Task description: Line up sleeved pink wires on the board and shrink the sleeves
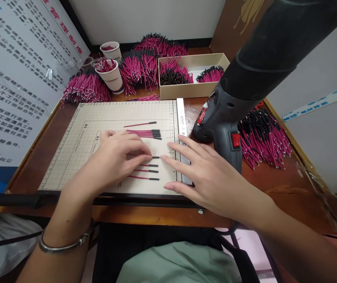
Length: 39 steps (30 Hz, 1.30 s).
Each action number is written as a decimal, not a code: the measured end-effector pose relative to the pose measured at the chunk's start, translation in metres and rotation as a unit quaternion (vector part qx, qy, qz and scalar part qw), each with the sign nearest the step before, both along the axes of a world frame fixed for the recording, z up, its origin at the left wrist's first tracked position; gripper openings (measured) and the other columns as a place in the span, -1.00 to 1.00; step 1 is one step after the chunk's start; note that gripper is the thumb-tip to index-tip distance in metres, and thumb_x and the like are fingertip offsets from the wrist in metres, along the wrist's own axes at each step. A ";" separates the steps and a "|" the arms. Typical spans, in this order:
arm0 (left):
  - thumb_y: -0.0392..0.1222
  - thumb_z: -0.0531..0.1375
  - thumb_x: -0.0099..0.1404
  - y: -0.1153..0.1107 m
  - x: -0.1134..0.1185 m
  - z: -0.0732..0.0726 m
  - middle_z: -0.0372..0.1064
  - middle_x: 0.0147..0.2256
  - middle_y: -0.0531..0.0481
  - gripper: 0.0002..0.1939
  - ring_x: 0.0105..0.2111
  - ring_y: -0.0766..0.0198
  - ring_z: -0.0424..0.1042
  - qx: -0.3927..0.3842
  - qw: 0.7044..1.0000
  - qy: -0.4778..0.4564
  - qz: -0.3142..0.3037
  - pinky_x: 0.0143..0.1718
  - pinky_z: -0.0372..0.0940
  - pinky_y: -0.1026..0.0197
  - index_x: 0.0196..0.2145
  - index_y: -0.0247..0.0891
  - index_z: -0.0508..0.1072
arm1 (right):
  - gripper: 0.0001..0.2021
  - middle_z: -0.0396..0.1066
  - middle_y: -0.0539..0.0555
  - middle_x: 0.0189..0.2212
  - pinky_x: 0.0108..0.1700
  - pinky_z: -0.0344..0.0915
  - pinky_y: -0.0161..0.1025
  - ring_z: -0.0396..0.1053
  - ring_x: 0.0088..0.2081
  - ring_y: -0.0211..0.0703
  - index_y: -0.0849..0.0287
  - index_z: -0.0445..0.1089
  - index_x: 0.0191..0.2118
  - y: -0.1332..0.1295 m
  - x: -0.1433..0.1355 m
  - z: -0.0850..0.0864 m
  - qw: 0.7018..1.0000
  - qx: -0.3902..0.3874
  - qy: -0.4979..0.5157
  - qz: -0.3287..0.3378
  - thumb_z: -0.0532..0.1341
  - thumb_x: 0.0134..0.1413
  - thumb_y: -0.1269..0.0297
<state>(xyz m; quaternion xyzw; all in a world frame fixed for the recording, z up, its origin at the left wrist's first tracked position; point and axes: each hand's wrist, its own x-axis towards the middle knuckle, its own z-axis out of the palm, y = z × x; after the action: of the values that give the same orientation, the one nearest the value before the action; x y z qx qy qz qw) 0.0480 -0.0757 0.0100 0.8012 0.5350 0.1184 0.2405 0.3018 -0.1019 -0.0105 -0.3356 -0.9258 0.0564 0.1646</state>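
My left hand (pixel 121 153) pinches a short pink wire with a black end (pixel 155 157) over the gridded cutting board (pixel 68 137). My right hand (pixel 194 169) has its fingers spread across the board's right edge and a metal strip (pixel 181 118), its index fingertip close to that wire's black end. Above the left fingers lies a tight row of pink wires (pixel 144 134), with a single wire (pixel 140 124) farther up. Below the pinched wire, several more wires (pixel 154 171) rest apart, partly hidden by my left hand.
A black heat gun (pixel 230 106) with a red switch leans over the right side. Behind the board stand a cardboard box (pixel 194 92), paper cups (pixel 112 78) and wire piles (pixel 141 67). Another wire pile (pixel 265 137) lies at the right.
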 end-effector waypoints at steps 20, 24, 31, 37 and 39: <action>0.01 0.20 0.35 -0.001 0.001 -0.005 0.63 -0.25 0.01 -0.75 -0.14 0.04 0.43 0.000 1.000 -0.028 0.011 -0.02 -0.09 -0.11 -0.36 -0.08 0.63 | -0.50 0.37 0.34 0.32 0.19 0.47 0.32 0.25 0.39 0.43 0.23 0.51 0.25 -0.001 0.000 0.001 1.000 -0.007 -0.011 0.009 0.13 0.48 -0.01; 0.02 0.20 0.36 -0.001 0.001 -0.005 0.63 -0.23 0.01 -0.74 -0.11 0.03 0.43 0.004 1.000 -0.026 0.012 0.00 -0.09 -0.11 -0.37 -0.09 0.61 | -0.48 0.36 0.37 0.31 0.18 0.47 0.33 0.25 0.39 0.44 0.24 0.51 0.25 -0.001 0.000 0.000 1.000 0.000 -0.012 0.012 0.15 0.46 -0.04; 0.02 0.20 0.35 -0.003 0.000 -0.005 0.63 -0.24 0.02 -0.75 -0.12 0.03 0.43 0.006 1.000 -0.026 0.013 -0.01 -0.10 -0.11 -0.38 -0.09 0.61 | -0.47 0.38 0.36 0.30 0.16 0.48 0.34 0.27 0.38 0.46 0.26 0.51 0.24 -0.002 -0.001 0.001 1.000 0.003 -0.011 0.013 0.14 0.46 -0.06; -0.01 0.19 0.34 -0.004 -0.003 -0.003 0.62 -0.29 0.05 -0.76 -0.19 0.06 0.42 0.011 0.999 -0.030 0.003 -0.03 -0.09 -0.09 -0.38 -0.07 0.61 | -0.51 0.40 0.32 0.30 0.17 0.47 0.36 0.28 0.37 0.45 0.24 0.52 0.25 0.000 0.000 0.002 1.000 -0.003 -0.006 0.010 0.12 0.49 0.00; -0.01 0.19 0.34 -0.004 -0.003 -0.003 0.62 -0.28 0.04 -0.76 -0.18 0.05 0.42 0.009 1.000 -0.026 0.002 -0.02 -0.08 -0.09 -0.38 -0.08 0.61 | -0.51 0.39 0.32 0.31 0.18 0.47 0.36 0.28 0.37 0.45 0.24 0.52 0.25 -0.001 0.000 0.002 1.000 -0.004 -0.007 0.010 0.13 0.49 0.00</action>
<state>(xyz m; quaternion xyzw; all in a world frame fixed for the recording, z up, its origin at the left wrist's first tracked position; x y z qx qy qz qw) 0.0454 -0.0802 0.0068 0.7987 0.5292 0.1445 0.2471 0.3014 -0.1024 -0.0086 -0.3276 -0.9299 0.0594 0.1561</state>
